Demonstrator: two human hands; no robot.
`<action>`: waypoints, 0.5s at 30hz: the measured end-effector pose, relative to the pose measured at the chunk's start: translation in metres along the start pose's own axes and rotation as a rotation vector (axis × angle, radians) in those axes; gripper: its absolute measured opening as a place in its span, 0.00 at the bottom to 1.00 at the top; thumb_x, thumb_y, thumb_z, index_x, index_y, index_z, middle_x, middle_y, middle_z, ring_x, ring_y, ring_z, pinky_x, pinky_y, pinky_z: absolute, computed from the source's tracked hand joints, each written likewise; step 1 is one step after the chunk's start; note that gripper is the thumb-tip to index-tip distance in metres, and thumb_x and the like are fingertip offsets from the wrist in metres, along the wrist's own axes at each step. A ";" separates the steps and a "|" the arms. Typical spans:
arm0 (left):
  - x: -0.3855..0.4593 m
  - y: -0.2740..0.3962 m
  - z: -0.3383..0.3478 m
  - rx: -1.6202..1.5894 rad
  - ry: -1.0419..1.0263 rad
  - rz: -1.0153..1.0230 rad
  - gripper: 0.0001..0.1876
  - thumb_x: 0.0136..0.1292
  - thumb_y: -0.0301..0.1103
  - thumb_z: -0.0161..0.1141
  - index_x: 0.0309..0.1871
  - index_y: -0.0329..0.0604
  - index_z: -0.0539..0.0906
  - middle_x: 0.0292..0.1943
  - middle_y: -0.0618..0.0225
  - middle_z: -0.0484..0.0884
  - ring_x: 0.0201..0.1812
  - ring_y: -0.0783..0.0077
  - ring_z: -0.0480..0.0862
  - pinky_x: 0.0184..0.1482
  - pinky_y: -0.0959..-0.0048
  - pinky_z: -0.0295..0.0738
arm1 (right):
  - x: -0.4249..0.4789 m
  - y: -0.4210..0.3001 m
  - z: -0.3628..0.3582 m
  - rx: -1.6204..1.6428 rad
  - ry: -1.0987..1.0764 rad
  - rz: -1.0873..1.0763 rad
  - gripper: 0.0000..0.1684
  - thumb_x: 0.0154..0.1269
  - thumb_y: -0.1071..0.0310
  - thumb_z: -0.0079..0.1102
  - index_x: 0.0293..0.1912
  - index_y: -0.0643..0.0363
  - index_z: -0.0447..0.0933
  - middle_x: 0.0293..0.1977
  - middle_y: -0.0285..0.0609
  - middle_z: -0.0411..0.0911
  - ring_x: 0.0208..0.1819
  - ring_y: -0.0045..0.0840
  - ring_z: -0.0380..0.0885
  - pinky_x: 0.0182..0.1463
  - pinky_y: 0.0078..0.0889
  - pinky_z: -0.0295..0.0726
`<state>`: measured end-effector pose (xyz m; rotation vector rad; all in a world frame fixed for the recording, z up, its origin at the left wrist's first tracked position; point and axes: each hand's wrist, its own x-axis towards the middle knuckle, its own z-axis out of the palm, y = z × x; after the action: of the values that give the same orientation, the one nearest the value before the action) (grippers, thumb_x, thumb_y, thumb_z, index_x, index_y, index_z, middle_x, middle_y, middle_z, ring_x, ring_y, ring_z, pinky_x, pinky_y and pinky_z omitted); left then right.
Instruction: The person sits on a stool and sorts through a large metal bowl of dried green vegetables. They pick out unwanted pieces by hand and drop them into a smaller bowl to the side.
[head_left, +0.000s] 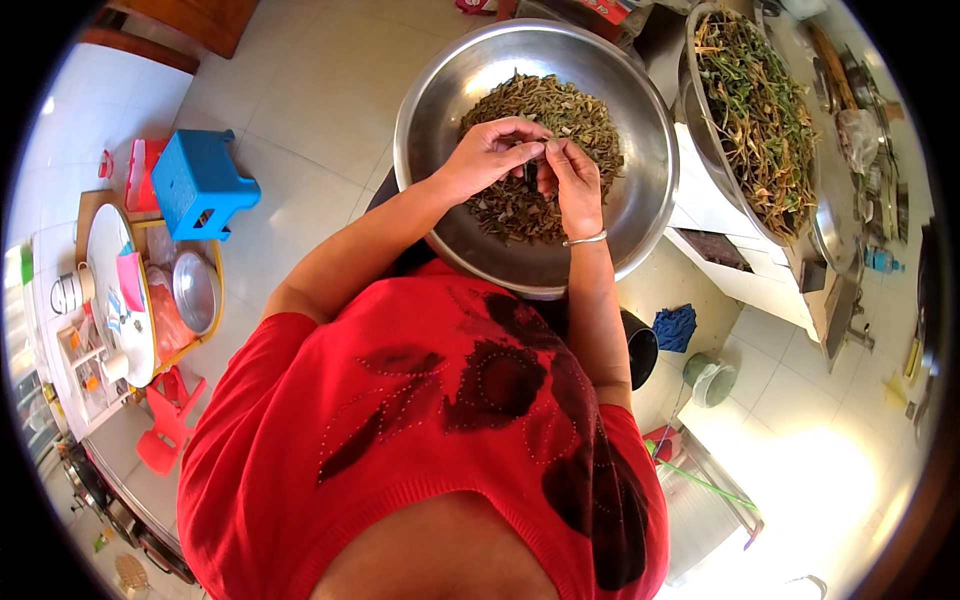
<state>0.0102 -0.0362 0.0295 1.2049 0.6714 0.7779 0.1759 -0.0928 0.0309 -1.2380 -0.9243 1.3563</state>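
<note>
A wide stainless steel basin (645, 217) lies before me, holding a heap of short pieces of dried plant stems and leaves (581, 124). Above the heap my left hand (491, 154) and my right hand (574, 169) meet, thumbs and forefingers pinched together at a small bit of the plant material. The bit is mostly hidden by the fingertips, and how it divides between the hands is hard to see. A silvery bangle (586, 238) circles my right wrist. To the right, a second metal basin (686, 97) is full of longer dried green and yellow stalks (754, 124).
The second basin rests on a white-tiled counter (750, 274). A blue plastic stool (196, 184) stands at the left, near a round table (112, 300) and a red chair (169, 431). Right of me on the floor are a black bucket (641, 349), a blue cloth (675, 328) and a lined bin (709, 381).
</note>
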 end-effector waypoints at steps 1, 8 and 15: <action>0.000 -0.003 0.000 0.042 0.016 0.036 0.13 0.72 0.32 0.62 0.56 0.42 0.83 0.35 0.76 0.82 0.29 0.88 0.76 0.29 0.84 0.71 | 0.000 0.000 0.000 -0.040 0.000 0.004 0.15 0.78 0.60 0.54 0.35 0.58 0.77 0.21 0.29 0.72 0.22 0.11 0.69 0.26 0.18 0.67; 0.003 -0.020 -0.006 0.114 0.014 0.093 0.09 0.73 0.33 0.60 0.52 0.41 0.83 0.34 0.75 0.82 0.29 0.88 0.75 0.29 0.84 0.70 | 0.001 0.006 -0.007 -0.426 -0.014 -0.147 0.15 0.75 0.66 0.53 0.30 0.62 0.74 0.20 0.31 0.68 0.22 0.13 0.65 0.27 0.21 0.66; 0.003 -0.012 -0.012 -0.264 0.019 -0.163 0.08 0.74 0.37 0.59 0.42 0.42 0.80 0.32 0.73 0.82 0.29 0.81 0.80 0.28 0.82 0.72 | -0.006 -0.012 0.006 -0.335 -0.076 -0.138 0.12 0.76 0.71 0.51 0.34 0.61 0.76 0.24 0.28 0.72 0.24 0.11 0.66 0.28 0.18 0.67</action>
<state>0.0047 -0.0290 0.0146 0.8923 0.6515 0.7171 0.1717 -0.0959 0.0445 -1.3500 -1.3064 1.1766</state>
